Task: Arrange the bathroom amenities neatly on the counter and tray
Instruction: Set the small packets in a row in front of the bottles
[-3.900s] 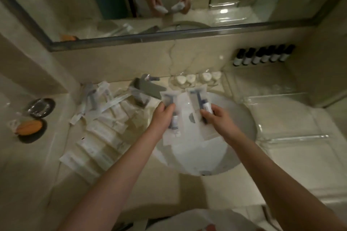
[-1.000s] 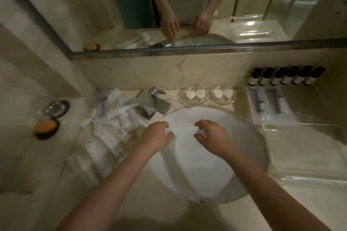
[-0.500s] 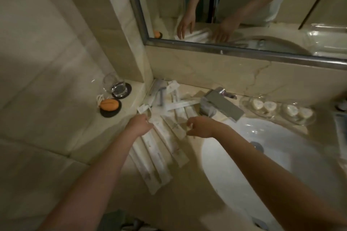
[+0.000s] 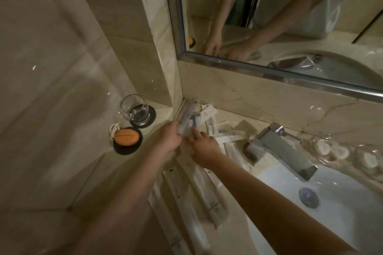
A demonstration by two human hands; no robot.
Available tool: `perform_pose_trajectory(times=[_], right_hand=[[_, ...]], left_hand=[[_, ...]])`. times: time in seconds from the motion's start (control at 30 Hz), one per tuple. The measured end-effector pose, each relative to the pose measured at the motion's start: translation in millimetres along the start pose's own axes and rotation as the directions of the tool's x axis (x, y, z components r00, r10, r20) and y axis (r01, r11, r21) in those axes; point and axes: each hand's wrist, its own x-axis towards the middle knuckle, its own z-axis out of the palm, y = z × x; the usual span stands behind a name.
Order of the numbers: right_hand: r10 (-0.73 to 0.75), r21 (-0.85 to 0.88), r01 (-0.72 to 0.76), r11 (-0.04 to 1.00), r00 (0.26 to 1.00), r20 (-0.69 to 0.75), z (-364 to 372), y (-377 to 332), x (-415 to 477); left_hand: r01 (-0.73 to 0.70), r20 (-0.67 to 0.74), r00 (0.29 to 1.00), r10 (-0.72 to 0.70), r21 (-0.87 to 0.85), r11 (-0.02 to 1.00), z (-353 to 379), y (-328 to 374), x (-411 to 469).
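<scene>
Over marble counter point(image 4: 126, 174), left hand point(image 4: 169, 137) pinches a white packet point(image 4: 186, 116), right hand point(image 4: 204, 147) with fingers straight just beside it.

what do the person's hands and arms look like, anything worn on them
Both forearms are bare: no sleeves, gloves, watch or bracelet at the left hand or right hand, and no rings show. The mirror reflects a short-sleeved white T-shirt with red lettering.

The left grip point(image 4: 170, 138) has moved from the sink point(image 4: 342, 213) and now pinches a packet point(image 4: 187, 117).
</scene>
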Motion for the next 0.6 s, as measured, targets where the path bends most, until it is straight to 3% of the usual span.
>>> perform_pose_trajectory(times=[0.1,0.27,0.47,0.53,0.6], right_hand=[[0.039,0.202,0.004,0.979,0.977,-0.208,0,16,3],[0.318,0.485,-0.1,0.869,0.864,-0.391,-30,48,-4],[0.566,0.806,-0.099,0.583,0.761,-0.317,-45,67,-19],[0.574,0.8,-0.118,0.588,0.758,-0.31,-47,68,-27],[0.547,0.763,-0.161,0.627,0.788,-0.284,-49,66,-33]], left_hand=[[0.001,0.0,1.0,-0.001,0.007,1.0,2,-1,11],[0.008,0.025,1.0,-0.009,0.043,0.999,9,4,26],[0.083,-0.125,0.991,-0.05,0.272,0.959,22,33,36],[0.128,-0.169,0.982,-0.081,0.292,0.948,23,37,39],[0.177,-0.202,0.969,-0.141,0.173,0.969,20,38,41]])
